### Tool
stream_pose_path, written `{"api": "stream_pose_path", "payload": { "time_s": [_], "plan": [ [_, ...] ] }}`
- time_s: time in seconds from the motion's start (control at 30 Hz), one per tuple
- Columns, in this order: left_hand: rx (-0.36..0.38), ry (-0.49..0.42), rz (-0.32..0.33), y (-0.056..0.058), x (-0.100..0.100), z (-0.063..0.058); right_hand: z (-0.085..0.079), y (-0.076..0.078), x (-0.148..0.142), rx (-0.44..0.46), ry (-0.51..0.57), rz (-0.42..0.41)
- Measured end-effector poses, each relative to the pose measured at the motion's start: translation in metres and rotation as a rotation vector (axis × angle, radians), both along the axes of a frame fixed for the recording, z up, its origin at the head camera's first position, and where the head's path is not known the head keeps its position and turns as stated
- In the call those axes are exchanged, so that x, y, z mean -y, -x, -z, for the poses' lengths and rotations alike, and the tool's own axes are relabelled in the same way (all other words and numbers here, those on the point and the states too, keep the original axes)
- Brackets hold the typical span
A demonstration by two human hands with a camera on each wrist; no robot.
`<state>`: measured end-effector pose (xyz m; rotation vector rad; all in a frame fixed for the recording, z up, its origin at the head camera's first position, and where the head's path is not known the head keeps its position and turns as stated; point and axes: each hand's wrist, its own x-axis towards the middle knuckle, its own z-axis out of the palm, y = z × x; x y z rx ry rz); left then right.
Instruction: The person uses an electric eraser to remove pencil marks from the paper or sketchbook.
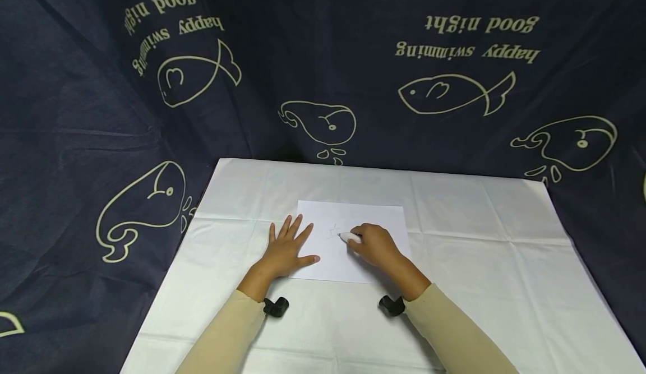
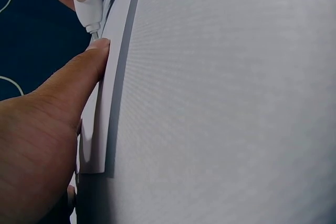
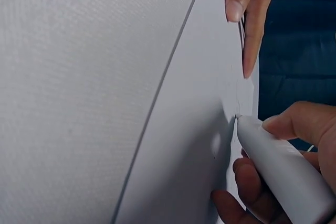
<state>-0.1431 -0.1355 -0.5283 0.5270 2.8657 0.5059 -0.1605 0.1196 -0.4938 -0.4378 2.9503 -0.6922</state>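
A white sheet of paper (image 1: pixel 328 267) lies on the table with a few faint thin lines drawn near its middle. My left hand (image 1: pixel 284 253) rests flat over the sheet's left edge, fingers spread, the thumb lying on the paper. Gripped in my right hand (image 1: pixel 375 245) is a thick white pen (image 3: pixel 281 169) with a narrow tip. Its tip meets the paper right by the drawn lines, in the right wrist view. The left wrist view shows the pen's front end beyond my left thumb (image 2: pixel 79 77).
A white, creased cloth (image 1: pixel 484 284) covers the table. Behind and to the sides hangs a dark blue curtain (image 1: pixel 313 43) printed with fish, whales and words. Small black wrist devices show at both beige sleeves (image 1: pixel 222 335).
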Motion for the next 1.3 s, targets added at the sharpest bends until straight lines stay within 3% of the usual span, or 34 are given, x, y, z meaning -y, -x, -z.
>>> {"api": "stream_pose_path", "payload": {
  "time_s": [1.3],
  "plan": [
    [0.008,0.005,0.001,0.0012,0.0015,0.0030,0.0014,-0.0009,0.0063,0.007,-0.008,0.017]
  ]
}}
